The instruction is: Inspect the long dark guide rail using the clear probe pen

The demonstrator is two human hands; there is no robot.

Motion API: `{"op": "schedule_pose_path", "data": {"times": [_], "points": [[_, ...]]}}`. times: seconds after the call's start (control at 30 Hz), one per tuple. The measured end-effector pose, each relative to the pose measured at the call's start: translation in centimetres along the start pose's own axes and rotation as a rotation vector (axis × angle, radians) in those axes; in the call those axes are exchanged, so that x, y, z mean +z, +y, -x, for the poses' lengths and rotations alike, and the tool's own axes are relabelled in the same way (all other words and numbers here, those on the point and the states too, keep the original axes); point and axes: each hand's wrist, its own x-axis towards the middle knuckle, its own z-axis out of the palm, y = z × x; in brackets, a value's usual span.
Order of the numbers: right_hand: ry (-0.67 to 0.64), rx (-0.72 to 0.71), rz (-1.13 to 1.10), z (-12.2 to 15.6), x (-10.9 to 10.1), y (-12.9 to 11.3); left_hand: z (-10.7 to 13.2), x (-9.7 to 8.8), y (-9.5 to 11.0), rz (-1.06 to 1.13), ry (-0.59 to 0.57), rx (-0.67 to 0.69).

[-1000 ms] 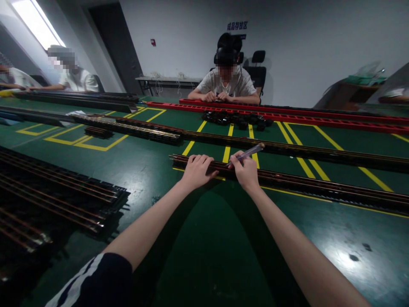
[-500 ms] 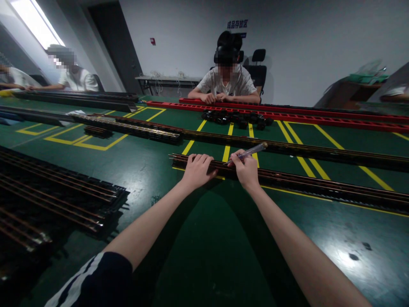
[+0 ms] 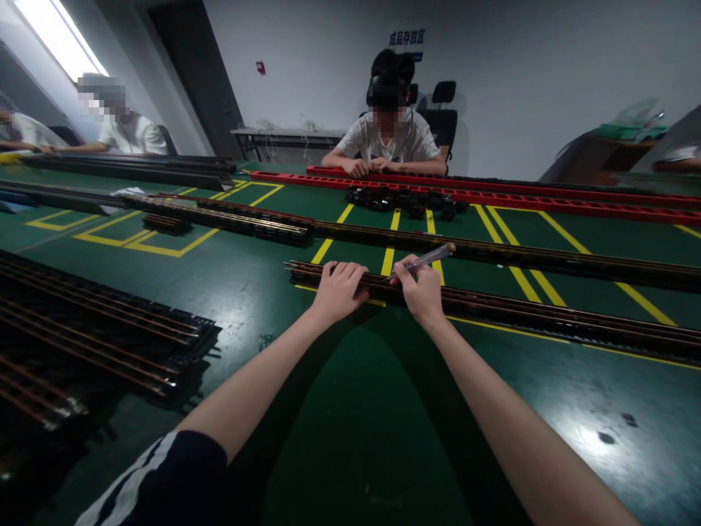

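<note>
A long dark rail with copper-coloured strips runs across the green table from the middle to the right edge. My left hand is closed over the rail near its left end, fingers on the far side and thumb on the near side. Thin strip ends stick out past that end. In my right hand is a slim screwdriver with a see-through handle, gripped in the fingers. Its handle leans up to the right, and its tip points down at the rail between my hands. Whether the tip touches a strip is too small to tell.
Another long dark rail lies just beyond. Several rails with copper strips are stacked at left. Small black parts lie before red slotted bars. A person in a headset sits opposite; others sit at far left.
The rail's left end has slid slightly to the left. Both hands keep nearly the same place, and the screwdriver stays at almost the same slant.
</note>
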Motion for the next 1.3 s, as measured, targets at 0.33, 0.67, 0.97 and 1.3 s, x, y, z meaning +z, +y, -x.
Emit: {"op": "schedule_pose_path", "data": {"times": [0.33, 0.67, 0.97, 1.3], "points": [[0.003, -0.005, 0.009, 0.02, -0.14, -0.26, 0.06, 0.06, 0.02, 0.002, -0.013, 0.025], [0.016, -0.002, -0.005, -0.01, -0.13, -0.39, 0.09, -0.1, 0.03, -0.008, -0.023, 0.043], [0.042, 0.024, -0.024, -0.03, -0.23, -0.39, 0.05, -0.13, 0.05, 0.012, -0.005, 0.019], [-0.023, 0.014, -0.032, 0.09, -0.07, 0.06, 0.05, -0.19, -0.44, 0.091, -0.04, 0.037]]}}
